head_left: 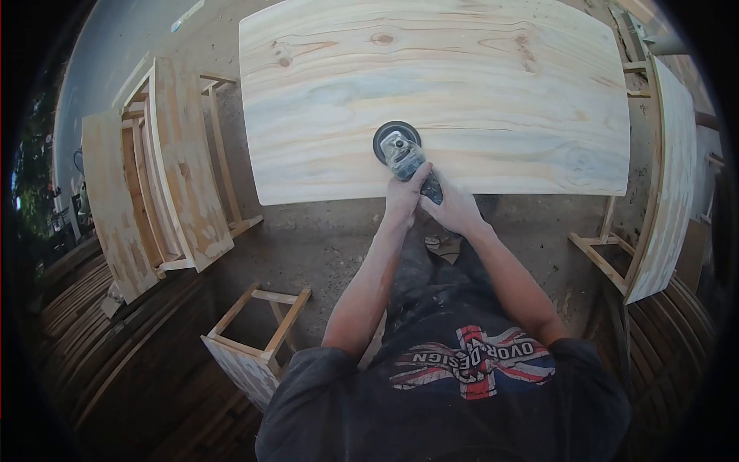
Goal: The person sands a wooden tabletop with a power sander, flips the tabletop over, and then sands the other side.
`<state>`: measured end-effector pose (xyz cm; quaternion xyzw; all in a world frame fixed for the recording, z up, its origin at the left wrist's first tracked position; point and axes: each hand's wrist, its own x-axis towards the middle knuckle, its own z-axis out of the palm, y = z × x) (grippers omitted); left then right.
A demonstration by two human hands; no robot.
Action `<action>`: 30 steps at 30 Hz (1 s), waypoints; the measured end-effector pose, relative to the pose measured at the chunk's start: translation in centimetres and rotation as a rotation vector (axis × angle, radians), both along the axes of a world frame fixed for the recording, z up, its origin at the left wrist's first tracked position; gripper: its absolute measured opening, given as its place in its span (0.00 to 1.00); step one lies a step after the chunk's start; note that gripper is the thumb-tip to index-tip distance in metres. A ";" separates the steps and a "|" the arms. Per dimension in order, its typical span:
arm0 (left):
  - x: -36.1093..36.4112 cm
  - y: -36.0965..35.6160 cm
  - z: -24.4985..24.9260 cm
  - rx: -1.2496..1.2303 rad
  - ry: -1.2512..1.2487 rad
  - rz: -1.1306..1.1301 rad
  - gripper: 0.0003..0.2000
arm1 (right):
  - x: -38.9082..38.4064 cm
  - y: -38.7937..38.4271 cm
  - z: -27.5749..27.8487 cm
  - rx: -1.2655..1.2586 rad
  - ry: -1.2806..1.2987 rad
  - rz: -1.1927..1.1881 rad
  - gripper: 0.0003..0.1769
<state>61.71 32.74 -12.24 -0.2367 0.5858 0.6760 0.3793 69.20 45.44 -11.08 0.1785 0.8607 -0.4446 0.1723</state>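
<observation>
1. Squarely in the middle of the view, both hands grip a handheld sander [400, 152] whose round disc rests flat on a pale pine board [493, 85], close to the board's near edge.
2. The left hand [404, 199] is wrapped around the tool's body just behind the disc, its fingers curled closed on it.
3. The right hand [456, 209] clasps the rear of the tool, touching the left hand; its fingers seem folded around the handle, though the far side of the grip is hidden.
4. The board lies level, knots and grain showing, and spans most of the upper view.
5. To the left, a wooden frame [185, 162] with panels leans on the dusty floor [315, 246].
6. A small open stool frame [258, 339] stands near the person's left elbow.
7. At the right edge a tall panel [666, 192] stands on its side, well apart from the hands.
</observation>
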 end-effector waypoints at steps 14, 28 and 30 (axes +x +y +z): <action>-9.8 -9.6 -2.1 0.104 0.035 0.331 0.27 | -13.9 -7.8 1.7 -0.006 -0.097 0.217 0.45; -1.6 8.8 -1.3 0.123 0.056 0.170 0.23 | -4.2 8.8 3.0 0.092 -0.144 0.037 0.45; -0.7 11.0 -1.6 0.123 0.031 0.117 0.22 | -2.7 10.6 3.2 0.102 -0.144 0.014 0.45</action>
